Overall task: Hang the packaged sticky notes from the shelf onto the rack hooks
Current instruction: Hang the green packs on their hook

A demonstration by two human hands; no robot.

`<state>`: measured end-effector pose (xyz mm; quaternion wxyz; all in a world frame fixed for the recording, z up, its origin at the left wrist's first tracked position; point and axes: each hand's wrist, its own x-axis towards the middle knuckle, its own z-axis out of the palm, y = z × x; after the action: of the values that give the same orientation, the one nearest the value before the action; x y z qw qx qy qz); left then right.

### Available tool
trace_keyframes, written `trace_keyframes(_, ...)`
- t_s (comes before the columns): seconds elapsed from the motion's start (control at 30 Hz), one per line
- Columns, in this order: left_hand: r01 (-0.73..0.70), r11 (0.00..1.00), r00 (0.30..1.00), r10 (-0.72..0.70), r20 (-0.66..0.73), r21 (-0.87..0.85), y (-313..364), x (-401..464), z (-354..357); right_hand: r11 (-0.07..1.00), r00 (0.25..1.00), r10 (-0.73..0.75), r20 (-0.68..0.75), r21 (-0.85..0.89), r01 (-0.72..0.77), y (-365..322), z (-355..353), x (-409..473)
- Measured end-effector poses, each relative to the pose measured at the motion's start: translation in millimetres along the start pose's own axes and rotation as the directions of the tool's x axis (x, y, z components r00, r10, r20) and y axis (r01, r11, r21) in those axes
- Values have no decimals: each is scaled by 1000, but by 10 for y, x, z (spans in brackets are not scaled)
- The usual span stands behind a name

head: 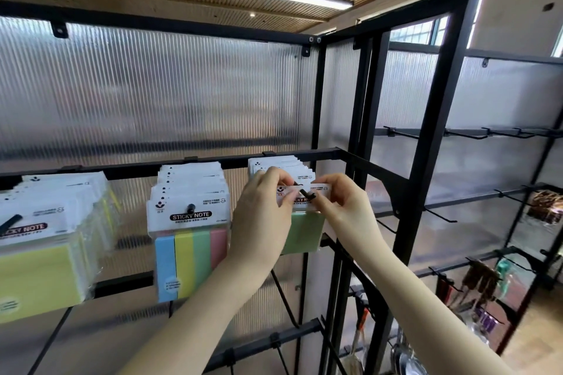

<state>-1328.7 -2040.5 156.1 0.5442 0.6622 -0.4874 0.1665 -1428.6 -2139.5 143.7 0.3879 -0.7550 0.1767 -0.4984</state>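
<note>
Both my hands hold one packaged green sticky note pack [303,233] by its white header card at the right-hand rack hook [305,193]. My left hand [262,210] pinches the card's left side and my right hand [344,207] pinches its right side. The black hook tip pokes through the card's hanging hole. Behind it several more packs [280,166] hang on the same hook. A multicolour row of packs [190,222] hangs on the middle hook, and yellow-green packs [45,253] hang on the left one.
The black crossbar [323,155] carries the hooks in front of a ribbed translucent panel. A black frame post [426,161] stands just to the right. Beyond it, empty black hooks [438,216] and hung goods [545,205] fill a second rack at the right.
</note>
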Motion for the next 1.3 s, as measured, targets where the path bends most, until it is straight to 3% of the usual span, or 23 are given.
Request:
trace_keyframes(0.13, 4, 995, 999, 0, -40, 97, -70, 68, 76, 996, 1000, -20, -23, -86, 18, 84, 100, 51)
trace_keyframes(0.33, 7, 978, 993, 17, -114, 209, -140, 97, 165, 996, 995, 55, -77, -65, -60, 201, 198, 137)
trace_keyframes(0.63, 166, 960, 977, -129, -171, 227, -129, 13, 206, 990, 992, 129, -3, -64, -129, 291, 160, 171)
trace_keyframes(0.8, 219, 949, 967, -179, -183, 228, 3, -412, 122, 977, 971, 204, 127, -87, -194, 422, 23, -47)
trace_keyframes(1.03, 248, 911, 958, -280, 54, 329, -19, -1234, -26, 907, 854, 385, 350, -314, -280, 832, -36, -685)
trace_keyframes(1.17, 243, 891, 945, -307, 114, 384, -57, -1729, -315, 944, 857, 258, 446, -303, -127, 701, 145, -1058)
trace_keyframes(1.3, 351, 803, 907, -420, 41, 482, -217, -2122, -835, 979, 773, 157, 614, -198, -42, 283, 572, -1359)
